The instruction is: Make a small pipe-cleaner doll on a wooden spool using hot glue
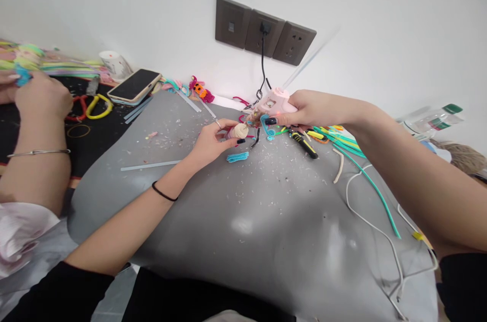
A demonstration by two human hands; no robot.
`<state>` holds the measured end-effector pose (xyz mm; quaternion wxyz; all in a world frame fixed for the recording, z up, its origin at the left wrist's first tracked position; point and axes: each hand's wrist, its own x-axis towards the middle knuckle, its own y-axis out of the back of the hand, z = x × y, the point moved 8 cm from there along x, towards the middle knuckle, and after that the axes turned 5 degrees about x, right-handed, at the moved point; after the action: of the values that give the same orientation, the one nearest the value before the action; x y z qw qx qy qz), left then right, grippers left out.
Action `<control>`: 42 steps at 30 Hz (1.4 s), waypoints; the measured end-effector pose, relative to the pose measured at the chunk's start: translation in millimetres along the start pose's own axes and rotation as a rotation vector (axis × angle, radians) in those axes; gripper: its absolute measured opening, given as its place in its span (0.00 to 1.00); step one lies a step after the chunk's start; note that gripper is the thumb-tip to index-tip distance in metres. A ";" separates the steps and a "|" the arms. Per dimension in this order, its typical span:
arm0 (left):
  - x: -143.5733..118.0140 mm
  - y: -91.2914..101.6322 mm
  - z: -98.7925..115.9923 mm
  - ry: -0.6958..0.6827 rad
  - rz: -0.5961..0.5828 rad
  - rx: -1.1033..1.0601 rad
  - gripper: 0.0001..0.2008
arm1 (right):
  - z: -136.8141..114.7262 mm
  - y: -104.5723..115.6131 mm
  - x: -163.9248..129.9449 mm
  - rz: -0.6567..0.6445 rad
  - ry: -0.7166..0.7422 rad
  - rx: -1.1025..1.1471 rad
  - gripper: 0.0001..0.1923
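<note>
Grey desk [281, 246] is curving down at its near edge, leaving broad room on the person's side; wall [361, 2] is bounding the far side. Left hand [213, 140] is holding the cream piece [239, 131] in a narrow grip over the desk: rounded, small dark mark. Right hand [302, 108] is gripping the pink glue gun [274, 100], plastic, beside it. Folded fuzzy blue strip [238, 157] is lying nearby.
</note>
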<state>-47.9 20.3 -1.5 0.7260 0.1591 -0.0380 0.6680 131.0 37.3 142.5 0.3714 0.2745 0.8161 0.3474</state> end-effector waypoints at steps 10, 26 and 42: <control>-0.3 0.1 0.2 0.009 0.004 0.012 0.21 | -0.4 0.8 -1.8 0.000 0.001 -0.015 0.24; 0.0 0.5 -1.4 0.035 -0.001 0.010 0.22 | -1.1 -0.7 -3.6 -0.005 -0.021 0.017 0.25; -1.1 0.7 4.1 0.043 0.004 0.003 0.21 | -2.0 -3.1 0.2 -0.014 0.001 0.025 0.26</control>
<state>-48.0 18.2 2.3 0.7250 0.1457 -0.0217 0.6728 128.7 34.9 141.0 0.3700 0.2733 0.8224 0.3348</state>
